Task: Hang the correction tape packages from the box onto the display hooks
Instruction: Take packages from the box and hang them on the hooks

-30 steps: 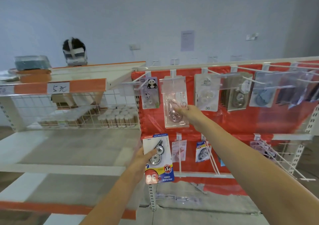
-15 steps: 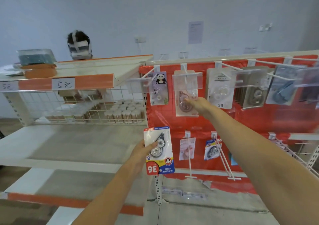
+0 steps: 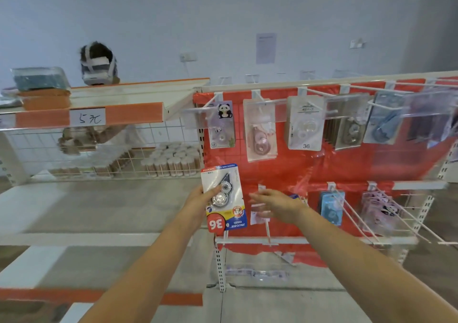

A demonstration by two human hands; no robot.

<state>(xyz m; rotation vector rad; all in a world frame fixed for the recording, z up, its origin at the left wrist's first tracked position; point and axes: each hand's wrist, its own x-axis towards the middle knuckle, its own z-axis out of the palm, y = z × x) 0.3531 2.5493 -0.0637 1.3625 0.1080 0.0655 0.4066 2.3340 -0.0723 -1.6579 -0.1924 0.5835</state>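
My left hand (image 3: 199, 203) grips a correction tape package (image 3: 224, 196) by its left edge; the card is upside down, with a red "36" at the bottom. My right hand (image 3: 275, 205) hovers just right of it, fingers spread and empty, in front of the lower hooks. The pink package (image 3: 261, 134) hangs on the upper row of white display hooks (image 3: 257, 97) against the red backing, between a panda package (image 3: 221, 124) and a white "36" package (image 3: 306, 124). No box is in view.
More packages hang on the lower hooks: blue ones (image 3: 330, 207) and purple ones (image 3: 379, 206). Long bare hooks (image 3: 357, 216) stick out toward me at lower right. A wire basket with small bottles (image 3: 171, 159) sits to the left. Another person (image 3: 98, 62) stands behind the left shelf.
My right hand let go of the pink package on the upper hook and dropped down beside the package in my left hand. The left hand kept its hold.
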